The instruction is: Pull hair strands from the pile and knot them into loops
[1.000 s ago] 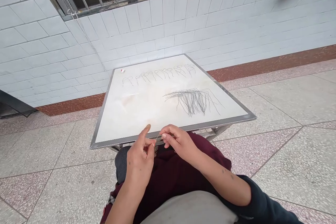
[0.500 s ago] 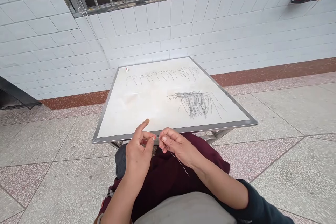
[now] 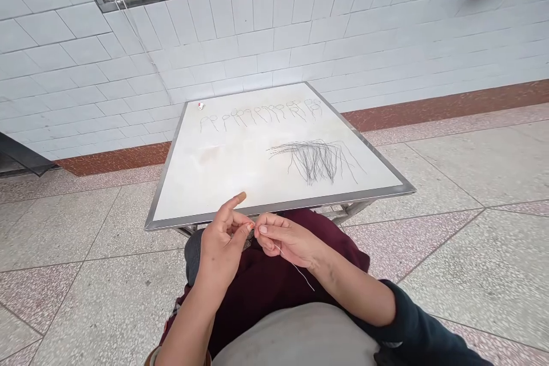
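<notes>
My right hand (image 3: pixel 291 240) pinches a thin wire (image 3: pixel 303 274) between thumb and fingers. Its light-coloured tail hangs out below the palm, over the dark red clothing on my lap. Close against it, my left hand (image 3: pixel 221 246) has thumb and a finger pressed together where the two hands meet. The left index finger sticks out, with a tan covering on its tip. Whatever lies between the left fingertips is too small to make out, though the wire's end appears to be there. Both hands are just in front of the table's near edge.
On the white table (image 3: pixel 214 177) with a metal rim lies a pile of loose dark wires (image 3: pixel 317 160) at the right. A row of looped wires (image 3: pixel 257 114) stretches along the back. A small red-and-white object (image 3: pixel 201 106) is in the far left corner. Behind stands a tiled wall (image 3: pixel 240 46).
My hands have come together, the right fingertips now touching the left ones. The wire's tail has swung slightly. The view has shifted a little; the wires on the table lie as before.
</notes>
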The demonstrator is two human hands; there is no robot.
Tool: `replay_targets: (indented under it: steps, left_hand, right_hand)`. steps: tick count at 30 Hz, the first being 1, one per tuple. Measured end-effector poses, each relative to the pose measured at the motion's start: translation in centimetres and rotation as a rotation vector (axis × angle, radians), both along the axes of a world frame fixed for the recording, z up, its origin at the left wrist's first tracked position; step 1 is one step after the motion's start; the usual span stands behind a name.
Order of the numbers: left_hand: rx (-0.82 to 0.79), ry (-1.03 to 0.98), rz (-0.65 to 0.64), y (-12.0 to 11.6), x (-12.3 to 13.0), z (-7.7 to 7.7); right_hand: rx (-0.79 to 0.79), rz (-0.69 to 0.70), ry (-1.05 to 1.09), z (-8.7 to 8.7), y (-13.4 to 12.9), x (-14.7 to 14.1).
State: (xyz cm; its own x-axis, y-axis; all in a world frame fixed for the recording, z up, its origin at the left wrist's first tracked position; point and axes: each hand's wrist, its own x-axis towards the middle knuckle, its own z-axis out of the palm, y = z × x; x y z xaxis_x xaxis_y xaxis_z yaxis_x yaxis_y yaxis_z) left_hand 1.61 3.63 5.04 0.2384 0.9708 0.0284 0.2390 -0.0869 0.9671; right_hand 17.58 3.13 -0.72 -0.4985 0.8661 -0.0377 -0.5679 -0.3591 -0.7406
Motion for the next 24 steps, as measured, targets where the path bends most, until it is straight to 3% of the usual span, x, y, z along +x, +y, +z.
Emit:
replay_targets:
  steps: [7, 15, 24]
  left_hand:
    - [0.006, 0.076, -0.03, 0.4, 0.0, -0.3]
    - [0.024, 0.083, -0.032, 0.2, 0.1, 0.3]
    - [0.012, 0.043, 0.001, 0.5, -0.5, 0.7]
  right_hand:
    - [0.1, -0.083, -0.231, -0.2, 0.1, 0.3]
    - [-0.007, 0.035, 0.0, -0.3, 0.0, -0.2]
    - [0.017, -0.001, 0.068, -0.1, -0.3, -1.1]
